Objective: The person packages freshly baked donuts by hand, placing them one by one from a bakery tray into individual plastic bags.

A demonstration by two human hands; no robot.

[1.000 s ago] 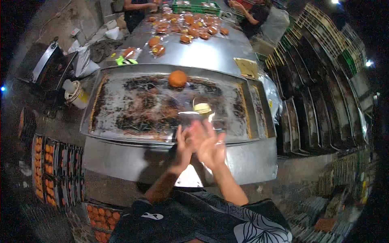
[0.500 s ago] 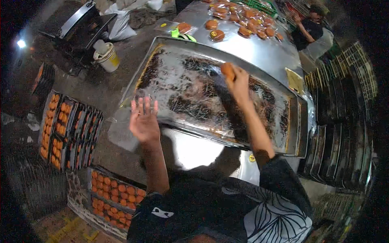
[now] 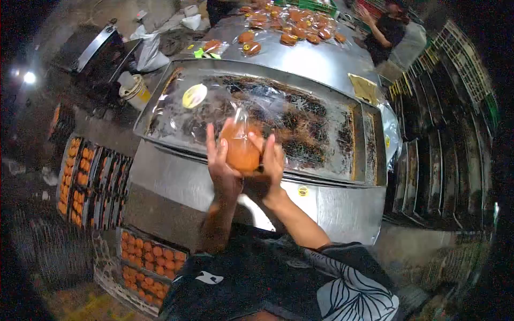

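Both my hands hold one round orange-brown bun in front of my chest, above the near edge of a large greasy metal tray. My left hand cups its left side and my right hand its right side. A clear plastic bag with a yellow sticker stretches up and left from the bun; the bun looks partly inside the bag's mouth.
Several wrapped buns lie at the far end of the steel table. Another person works at the far right. Trays of orange buns sit on the floor at left, dark trays stacked at right. A bucket stands at left.
My right hand took the bun from the far part of the tray and brought it back to my chest. My left hand came in with the clear bag to meet it.
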